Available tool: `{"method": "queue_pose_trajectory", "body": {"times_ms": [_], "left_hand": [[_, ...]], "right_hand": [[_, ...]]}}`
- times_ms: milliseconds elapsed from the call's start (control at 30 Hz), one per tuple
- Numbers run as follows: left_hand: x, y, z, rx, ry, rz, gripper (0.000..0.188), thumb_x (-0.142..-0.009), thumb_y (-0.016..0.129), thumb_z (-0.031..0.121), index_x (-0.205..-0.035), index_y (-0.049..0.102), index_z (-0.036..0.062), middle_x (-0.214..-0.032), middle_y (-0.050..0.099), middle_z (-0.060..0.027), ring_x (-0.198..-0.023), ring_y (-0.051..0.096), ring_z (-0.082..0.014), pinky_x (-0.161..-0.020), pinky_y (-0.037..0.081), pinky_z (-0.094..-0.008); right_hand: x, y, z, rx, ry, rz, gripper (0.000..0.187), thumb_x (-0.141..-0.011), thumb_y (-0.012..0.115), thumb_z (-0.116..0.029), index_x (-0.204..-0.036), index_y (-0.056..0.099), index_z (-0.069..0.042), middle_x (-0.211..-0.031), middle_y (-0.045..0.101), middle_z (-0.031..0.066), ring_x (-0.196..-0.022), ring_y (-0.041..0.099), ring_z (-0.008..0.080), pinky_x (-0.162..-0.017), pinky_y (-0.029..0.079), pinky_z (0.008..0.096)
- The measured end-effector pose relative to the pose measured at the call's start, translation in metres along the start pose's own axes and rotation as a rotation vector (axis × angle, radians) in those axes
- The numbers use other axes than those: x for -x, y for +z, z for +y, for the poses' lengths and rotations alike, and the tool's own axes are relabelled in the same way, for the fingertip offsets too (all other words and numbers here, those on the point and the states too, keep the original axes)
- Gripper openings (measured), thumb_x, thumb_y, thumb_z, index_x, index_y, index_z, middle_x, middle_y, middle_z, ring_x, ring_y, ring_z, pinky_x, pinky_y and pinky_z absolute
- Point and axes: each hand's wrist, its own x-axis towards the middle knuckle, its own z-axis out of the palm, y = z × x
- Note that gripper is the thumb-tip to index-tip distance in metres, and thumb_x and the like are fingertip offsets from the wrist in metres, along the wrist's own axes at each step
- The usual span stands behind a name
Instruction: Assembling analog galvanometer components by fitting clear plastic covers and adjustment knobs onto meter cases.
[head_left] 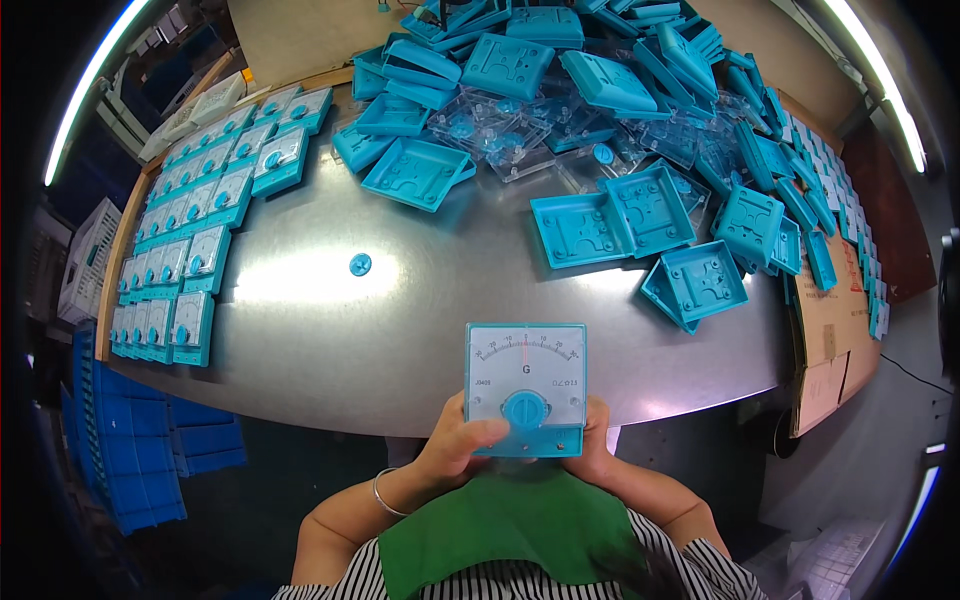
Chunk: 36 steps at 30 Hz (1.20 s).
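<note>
Hands (452,442) clamped on teal-edged meter (525,372) | its back hidden | right hand (596,446) seemingly partly covered by it

I see, from my remote post, a turquoise meter (526,385) with a white dial (500,365) and red needle (525,352), turquoise casings (508,66), a green apron (510,530), black-and-white striped sleeves (715,570), blue crates (130,455) and a brown carton (822,345).

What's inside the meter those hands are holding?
Inside the meter you can see a white dial plate and a thin red needle. A round turquoise knob hides part of the plate. Anything behind the plate is covered, so I can't tell what's there.
</note>
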Motion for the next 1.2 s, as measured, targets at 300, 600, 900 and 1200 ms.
{"method": "queue_pose_trajectory", "body": {"times_ms": [300,600,900,1200], "left_hand": [[0.0,0.005,-0.003,-0.001,0.0,0.006,0.062,-0.077,0.067,0.029,-0.124,0.043,-0.0032,-0.108,0.058,-0.0144,-0.089,0.062,-0.0222,-0.073,0.055,-0.0371],[-0.003,0.013,0.002,-0.008,0.015,0.036,0.062,-0.077,0.067,0.029,-0.125,0.043,-0.0031,-0.108,0.058,-0.0138,-0.089,0.061,-0.0219,-0.073,0.054,-0.0352],[-0.009,-0.021,0.015,-0.229,0.02,-0.079,0.075,-0.08,0.07,0.018,-0.139,0.028,-0.0002,-0.123,0.05,-0.0142,-0.107,0.056,-0.024,-0.086,0.051,-0.0395],[-0.03,-0.016,0.017,-0.165,0.608,0.072,0.111,-0.069,0.081,0.018,-0.149,0.003,0.019,-0.133,0.038,-0.0112,-0.116,0.049,-0.028,-0.095,0.045,-0.0423]], "right_hand": [[0.008,-0.001,0.008,-0.005,0.069,0.034,0.013,-0.073,0.069,0.003,-0.084,0.068,-0.004,-0.084,0.068,0.0071,-0.075,0.065,0.0148,-0.066,0.05,0.0269],[0.004,-0.003,0.004,0.026,0.041,0.038,0.015,-0.075,0.068,0.002,-0.09,0.067,-0.003,-0.087,0.067,0.008,-0.077,0.065,0.0147,-0.067,0.051,0.0276],[-0.023,-0.032,-0.049,-0.128,0.531,-0.103,0.031,-0.085,0.068,-0.025,-0.1,0.061,0.002,-0.071,0.057,-0.0008,-0.053,0.045,0.0051,-0.047,0.036,0.021],[-0.071,-0.001,-0.05,0.872,-0.46,-0.385,0.031,-0.077,0.072,-0.026,-0.096,0.06,-0.005,-0.079,0.06,0.0125,-0.067,0.061,0.0292,-0.054,0.048,0.0363]]}}
